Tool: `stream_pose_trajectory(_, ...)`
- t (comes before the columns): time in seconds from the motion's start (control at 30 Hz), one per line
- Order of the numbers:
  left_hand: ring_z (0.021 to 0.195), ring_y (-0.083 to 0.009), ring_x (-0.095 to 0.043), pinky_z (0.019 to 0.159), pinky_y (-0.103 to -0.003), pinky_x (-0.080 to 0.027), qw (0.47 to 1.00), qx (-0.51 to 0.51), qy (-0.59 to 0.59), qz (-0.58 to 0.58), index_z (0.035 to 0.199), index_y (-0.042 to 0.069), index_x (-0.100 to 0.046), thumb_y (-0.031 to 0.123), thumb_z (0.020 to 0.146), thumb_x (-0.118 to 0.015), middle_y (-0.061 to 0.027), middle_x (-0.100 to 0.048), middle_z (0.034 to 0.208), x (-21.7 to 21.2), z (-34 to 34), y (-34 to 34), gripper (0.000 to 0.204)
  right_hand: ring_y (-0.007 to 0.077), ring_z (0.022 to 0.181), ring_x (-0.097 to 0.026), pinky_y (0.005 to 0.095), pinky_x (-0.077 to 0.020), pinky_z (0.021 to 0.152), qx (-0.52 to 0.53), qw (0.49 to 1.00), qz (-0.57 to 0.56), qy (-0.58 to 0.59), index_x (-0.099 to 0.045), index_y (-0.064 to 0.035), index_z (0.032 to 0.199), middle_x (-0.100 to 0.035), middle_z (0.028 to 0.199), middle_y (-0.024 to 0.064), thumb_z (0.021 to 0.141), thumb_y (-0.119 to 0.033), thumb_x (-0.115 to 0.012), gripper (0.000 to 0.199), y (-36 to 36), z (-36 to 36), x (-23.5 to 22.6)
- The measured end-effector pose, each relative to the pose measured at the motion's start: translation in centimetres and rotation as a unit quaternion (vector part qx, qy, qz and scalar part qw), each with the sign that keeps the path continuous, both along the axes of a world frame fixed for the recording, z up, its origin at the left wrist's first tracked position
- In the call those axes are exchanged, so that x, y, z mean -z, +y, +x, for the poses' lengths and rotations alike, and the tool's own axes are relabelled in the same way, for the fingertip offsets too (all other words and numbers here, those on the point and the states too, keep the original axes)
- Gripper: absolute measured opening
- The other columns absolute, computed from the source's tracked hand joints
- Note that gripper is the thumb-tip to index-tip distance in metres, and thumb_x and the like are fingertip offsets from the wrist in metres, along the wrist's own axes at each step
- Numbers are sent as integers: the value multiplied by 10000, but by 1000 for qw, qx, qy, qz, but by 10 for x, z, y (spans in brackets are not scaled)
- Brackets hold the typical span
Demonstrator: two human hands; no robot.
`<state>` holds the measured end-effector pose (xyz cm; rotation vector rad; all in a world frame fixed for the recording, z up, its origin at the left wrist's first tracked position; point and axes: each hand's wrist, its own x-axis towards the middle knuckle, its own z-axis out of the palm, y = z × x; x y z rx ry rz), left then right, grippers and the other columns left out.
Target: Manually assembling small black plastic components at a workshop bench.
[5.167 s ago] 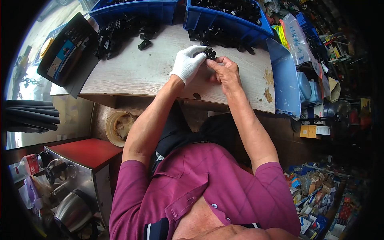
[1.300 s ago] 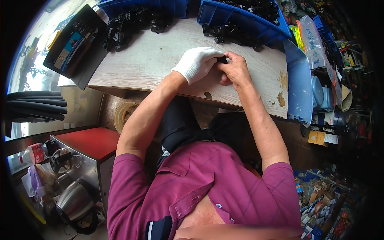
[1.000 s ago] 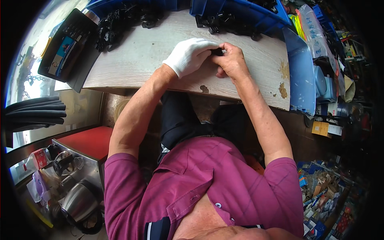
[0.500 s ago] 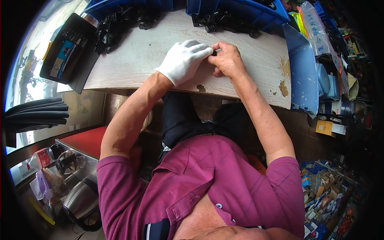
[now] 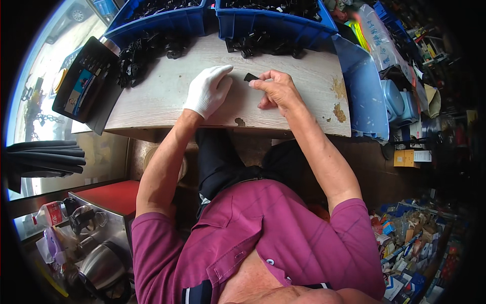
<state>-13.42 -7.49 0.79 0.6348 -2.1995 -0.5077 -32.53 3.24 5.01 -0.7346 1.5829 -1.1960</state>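
My right hand [image 5: 278, 92], bare, pinches a small black plastic piece [image 5: 250, 77] between thumb and fingertips, above the pale wooden table [image 5: 167, 96]. The piece sticks out to the left of the fingertips; its exact kind is too small to make out. To its left, my left hand [image 5: 207, 92] wears a white knitted glove. Its fingers are stretched out with nothing visible in them, apart from the black piece. Beyond both hands lie loose heaps of black plastic parts, one heap [image 5: 132, 63] at the far left and another heap [image 5: 263, 44] at the far middle.
Two blue bins, a left bin [image 5: 157, 25] and a right bin [image 5: 268, 25], hold black parts along the table's far side. A dark tablet-like screen [image 5: 81, 86] stands on the left. At the right edge is a light-blue plastic container [image 5: 362, 91]. A metal kettle [image 5: 104, 263] sits lower left.
My hands, close together earlier, have separated. The left moved left with its fingers straightened; the right still pinches the black piece, which now shows more. The view has shifted, revealing more of the bins.
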Motion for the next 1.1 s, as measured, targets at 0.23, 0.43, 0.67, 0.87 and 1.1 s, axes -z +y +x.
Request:
stream_pose_trajectory(0.23, 1048, -352, -664, 924, -412, -531, 999, -14, -23, -28, 1111, 62, -732, 148, 903, -642, -144, -726, 1115, -1, -5, 1, 242, 154, 471, -557, 437, -633, 553, 240, 970, -29, -15, -628, -43, 1056, -451, 517, -4, 829, -190, -822, 333, 32, -98, -8)
stream_pose_trajectory(0.43, 1038, -346, -664, 923, -415, -531, 999, -29, -29, -30, 1095, 72, -738, 152, 900, -641, -137, -729, 1108, 3, -6, -1, 232, 224, 516, -558, 564, -628, 593, 419, 904, -80, -23, -649, -47, 1112, -418, 522, 23, 859, -207, -800, 335, 44, -156, -7)
stream_pose_trajectory(0.67, 1027, -336, -667, 913, -410, -534, 996, -71, -5, -46, 1090, 82, -738, 139, 890, -651, -126, -732, 1069, 5, -8, -1, 225, 209, 524, -566, 497, -635, 570, 311, 950, -7, -10, -636, -46, 990, -437, 547, 48, 871, -233, -789, 270, 18, -125, 0)
stream_pose_trajectory(0.87, 960, -345, -643, 815, -429, -545, 936, -285, -31, -205, 1116, 132, -702, 149, 871, -649, -92, -694, 1046, 6, 31, -77, 251, 198, 434, -517, 468, -614, 538, 301, 952, 51, 17, -645, -15, 1060, -413, 507, 37, 851, -249, -809, 354, -17, -111, 6)
stream_pose_trajectory(1.1, 949, -342, -640, 755, -452, -556, 922, -300, -136, -202, 1048, 136, -696, 157, 863, -660, -77, -683, 1014, 15, 46, -102, 190, 207, 445, -515, 437, -578, 498, 295, 951, 87, 41, -671, -15, 1054, -442, 558, 43, 846, -277, -817, 365, -53, -107, 7)
